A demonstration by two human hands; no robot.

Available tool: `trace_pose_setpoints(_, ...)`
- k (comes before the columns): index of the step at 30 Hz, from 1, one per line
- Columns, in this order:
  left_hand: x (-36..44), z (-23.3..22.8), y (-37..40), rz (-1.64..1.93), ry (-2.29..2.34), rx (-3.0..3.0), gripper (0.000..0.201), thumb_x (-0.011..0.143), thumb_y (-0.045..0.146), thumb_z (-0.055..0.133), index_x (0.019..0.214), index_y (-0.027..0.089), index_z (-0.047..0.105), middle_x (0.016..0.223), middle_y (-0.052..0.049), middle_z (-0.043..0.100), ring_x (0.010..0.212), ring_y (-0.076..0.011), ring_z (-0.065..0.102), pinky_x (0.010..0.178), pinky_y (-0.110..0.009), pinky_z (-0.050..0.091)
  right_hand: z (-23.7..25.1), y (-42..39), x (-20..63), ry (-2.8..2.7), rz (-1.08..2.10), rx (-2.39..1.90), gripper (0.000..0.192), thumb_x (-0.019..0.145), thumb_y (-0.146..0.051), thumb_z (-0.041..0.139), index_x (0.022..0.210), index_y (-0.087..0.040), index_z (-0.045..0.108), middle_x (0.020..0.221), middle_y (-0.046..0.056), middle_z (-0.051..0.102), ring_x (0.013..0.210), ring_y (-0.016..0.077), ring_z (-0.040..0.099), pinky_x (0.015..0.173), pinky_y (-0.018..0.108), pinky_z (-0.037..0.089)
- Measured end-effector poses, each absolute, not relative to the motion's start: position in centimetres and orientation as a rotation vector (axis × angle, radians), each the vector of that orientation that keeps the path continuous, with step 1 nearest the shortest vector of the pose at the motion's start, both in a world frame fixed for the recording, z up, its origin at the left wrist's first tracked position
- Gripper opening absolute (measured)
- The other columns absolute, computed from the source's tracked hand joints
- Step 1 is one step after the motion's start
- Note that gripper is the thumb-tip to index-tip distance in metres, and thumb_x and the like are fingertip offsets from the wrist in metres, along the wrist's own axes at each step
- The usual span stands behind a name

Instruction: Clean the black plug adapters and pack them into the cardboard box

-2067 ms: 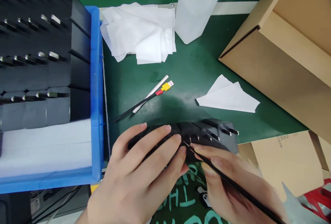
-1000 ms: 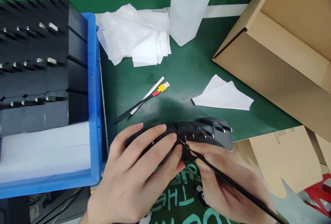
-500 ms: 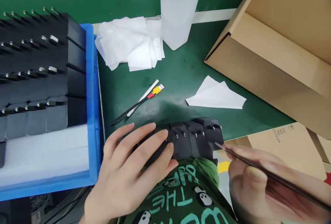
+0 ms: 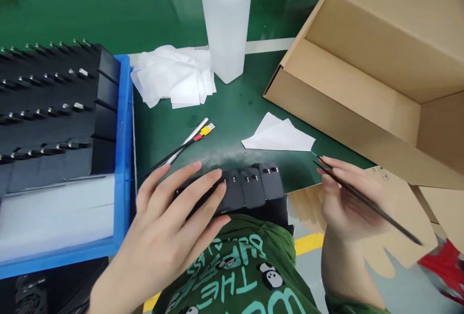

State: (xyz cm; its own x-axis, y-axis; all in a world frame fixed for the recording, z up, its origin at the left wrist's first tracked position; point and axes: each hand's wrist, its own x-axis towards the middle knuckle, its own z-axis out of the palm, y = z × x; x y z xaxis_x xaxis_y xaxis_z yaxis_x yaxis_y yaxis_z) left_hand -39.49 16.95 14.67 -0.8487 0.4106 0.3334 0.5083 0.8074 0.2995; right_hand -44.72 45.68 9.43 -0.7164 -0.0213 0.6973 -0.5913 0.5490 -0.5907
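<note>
- Lettering in teal [image 4: 234, 289] covers the dark green cloth shirt [image 4: 277, 236] at bottom centre; the word "THE" can be read.
- Small printed marks [image 4: 382, 174] on the flat brown cardboard sheet [image 4: 402, 217], lower right, are too small to read.
- Row of black two-pronged plug adapters [image 4: 253, 191] lies at lower centre, near the table's edge.
- Left hand [image 4: 170, 227] lies over the row's left part, fingers slightly spread; how firmly it grips, I cannot tell.
- Right hand [image 4: 348, 193], right of centre, pinches thin black tweezers [image 4: 369, 203]; their tips stand slightly apart beside the folded white sheet [image 4: 279, 135], contact unclear.
- Green tabletop [image 4: 228, 116] shows between that sheet and the black cable with a yellow-housed USB plug [image 4: 181, 148].
- Blue plastic bin [image 4: 124, 159] bounds the left; open brown cardboard box [image 4: 311, 106] bounds the upper right.
</note>
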Motion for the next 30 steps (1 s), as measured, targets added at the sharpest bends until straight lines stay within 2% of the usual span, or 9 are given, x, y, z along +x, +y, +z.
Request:
trace_pose_setpoints(4, -39.5, 14.5, 16.9, -0.552, -2.701, -0.744, 0.027, 0.082, 0.023, 0.073, 0.108, 0.015, 0.067, 0.124, -0.012, 0.061, 0.122, -0.0337, 0.050, 0.106, -0.056, 0.033, 10.5, 46.6, -45.7, -2.261, 0.944, 0.732, 0.039, 0.067, 0.010, 0.069, 0.099, -0.012, 0.066, 0.106, 0.014, 0.068, 0.091, 0.0228, 0.067, 0.076, 0.038, 0.058)
trace_pose_setpoints(10, -38.2, 15.5, 17.2, -0.897, -2.672, -0.819, 0.020, 0.082, 0.009, 0.070, 0.100, 0.017, 0.066, 0.123, -0.008, 0.062, 0.122, -0.0257, 0.054, 0.108, -0.051, 0.040, 11.0, 48.8, -46.7, -2.554, 0.432, 1.005, 0.037, 0.079, 0.008, 0.056, 0.111, -0.012, 0.059, 0.110, 0.014, 0.061, 0.101, 0.0236, 0.055, 0.082, 0.038, 0.051)
trace_pose_setpoints(15, -36.9, 15.3, 16.5, -0.817, -2.491, -0.646, 0.024, 0.071, -0.008, 0.070, 0.076, 0.011, 0.055, 0.104, -0.011, 0.064, 0.100, -0.0242, 0.062, 0.083, -0.043, 0.052, 10.4, 50.2, -47.9, -2.759, 0.226, 0.995, 0.034, 0.086, 0.001, 0.046, 0.116, -0.010, 0.057, 0.114, 0.014, 0.056, 0.105, 0.0239, 0.048, 0.088, 0.038, 0.050)
trace_pose_setpoints(17, -36.3, 14.7, 16.0, -0.834, -2.399, -0.549, 0.023, 0.073, -0.005, 0.067, 0.070, 0.011, 0.051, 0.110, -0.013, 0.064, 0.098, -0.0262, 0.062, 0.076, -0.043, 0.050, 10.7, 49.8, -48.5, -2.759, 0.278, 0.984, 0.038, 0.087, 0.000, 0.043, 0.121, -0.009, 0.056, 0.120, 0.015, 0.055, 0.109, 0.0246, 0.049, 0.094, 0.040, 0.049)
trace_pose_setpoints(20, -35.7, 13.7, 15.6, -0.815, -2.379, -0.409, 0.009, 0.080, 0.004, 0.064, 0.082, 0.013, 0.062, 0.126, -0.012, 0.060, 0.100, -0.0273, 0.061, 0.077, -0.044, 0.048, 10.9, 47.8, -49.7, -2.700, 0.432, 1.013, 0.036, 0.092, -0.010, 0.046, 0.126, -0.009, 0.057, 0.125, 0.015, 0.055, 0.111, 0.0242, 0.052, 0.098, 0.040, 0.048)
trace_pose_setpoints(22, -35.4, 13.4, 15.7, -0.784, -2.429, -0.322, 0.032, 0.078, 0.005, 0.068, 0.106, 0.018, 0.069, 0.131, -0.011, 0.058, 0.102, -0.0275, 0.059, 0.081, -0.045, 0.047, 10.7, 46.1, -50.8, -2.728, 0.427, 1.084, 0.033, 0.095, -0.019, 0.048, 0.124, -0.009, 0.060, 0.122, 0.014, 0.058, 0.107, 0.0251, 0.054, 0.094, 0.041, 0.049)
trace_pose_setpoints(25, -35.1, 13.3, 16.2, -0.783, -2.443, -0.272, 0.071, 0.070, 0.000, 0.075, 0.134, 0.027, 0.059, 0.132, -0.011, 0.057, 0.105, -0.0288, 0.059, 0.084, -0.047, 0.047, 10.1, 44.1, -52.4, -2.858, 0.460, 1.097, 0.026, 0.096, -0.020, 0.046, 0.106, -0.011, 0.068, 0.108, 0.011, 0.063, 0.097, 0.0247, 0.057, 0.082, 0.040, 0.052)
trace_pose_setpoints(28, -34.9, 13.3, 16.5, -0.791, -2.404, -0.230, 0.074, 0.069, -0.002, 0.075, 0.135, 0.028, 0.059, 0.129, -0.011, 0.058, 0.103, -0.0282, 0.060, 0.081, -0.044, 0.047, 10.3, 43.4, -53.2, -2.827, 0.721, 0.883, 0.020, 0.093, -0.015, 0.046, 0.094, -0.013, 0.066, 0.096, 0.007, 0.065, 0.088, 0.0200, 0.060, 0.075, 0.033, 0.051)
trace_pose_setpoints(30, -34.9, 13.5, 16.5, -0.825, -2.378, -0.136, 0.066, 0.071, -0.005, 0.072, 0.129, 0.026, 0.064, 0.127, -0.010, 0.059, 0.102, -0.0261, 0.061, 0.081, -0.042, 0.047, 11.3, 43.4, -53.2, -2.717, 1.162, 0.644, 0.013, 0.093, -0.019, 0.050, 0.096, -0.014, 0.061, 0.089, 0.005, 0.066, 0.078, 0.0149, 0.061, 0.069, 0.027, 0.049)
